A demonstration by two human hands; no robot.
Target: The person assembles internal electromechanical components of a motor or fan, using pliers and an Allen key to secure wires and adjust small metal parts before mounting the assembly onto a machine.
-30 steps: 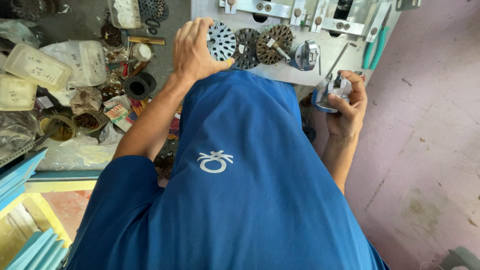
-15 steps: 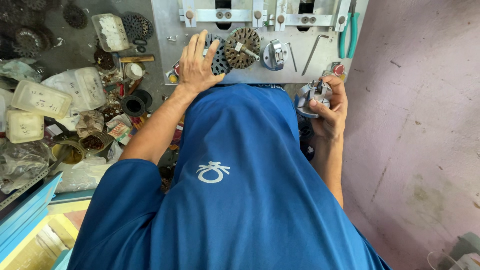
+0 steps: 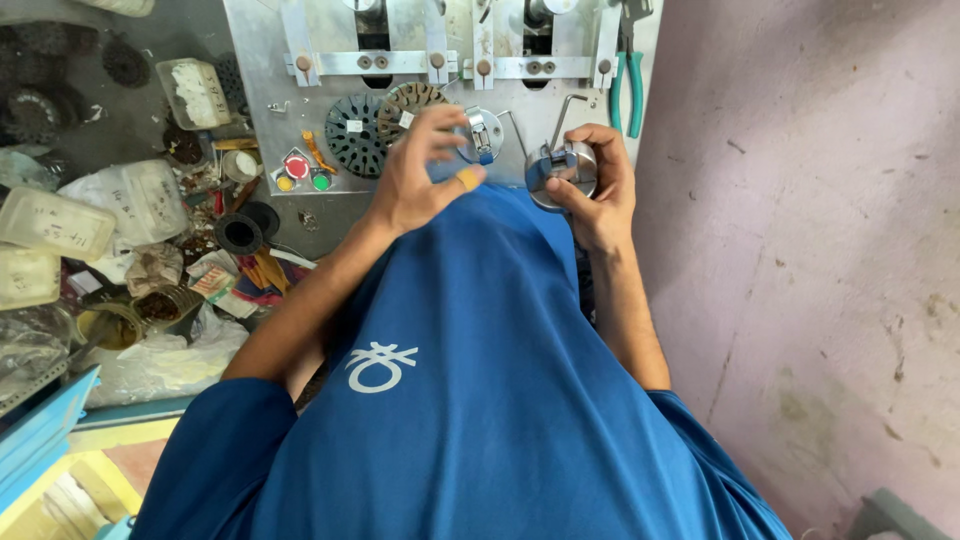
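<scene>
Over grey metal machine plate [image 3: 300, 150], at top centre: left hand [image 3: 420, 170] raised, fingers curled, thumb w/ yellow plaster on tip, pinching small shiny round metal part w/ blue bit [image 3: 483, 135] betw thumb & forefinger; grip partly hidden, so how tight can't tell. Just right of it: right hand [image 3: 600, 190] wrapped round bigger shiny round metal housing [image 3: 560, 170], fingers closed on its right side & underneath, thumb at lower edge; housing held at plate's front edge, just above blue shirt [image 3: 470, 380]. Bent steel hex key [image 3: 560, 110] sticking up behind housing, touching or just behind, can't tell which. Two parts near each other, not touching.

Left of left hand, lying on plate: dark round slotted lamination disc [image 3: 355, 135], beside it a brownish slotted disc [image 3: 405, 100] partly covered by fingers. Lower left on plate: red round button [image 3: 296, 165], yellow & green small buttons under it. Top right on plate: green-handled pliers [image 3: 628, 80] lying upright. Far left, on cluttered dark bench [image 3: 60, 120]: clear plastic boxes [image 3: 55, 225], black rubber ring [image 3: 238, 233], bags & scraps. Right side: pink wall [image 3: 820, 250]
</scene>
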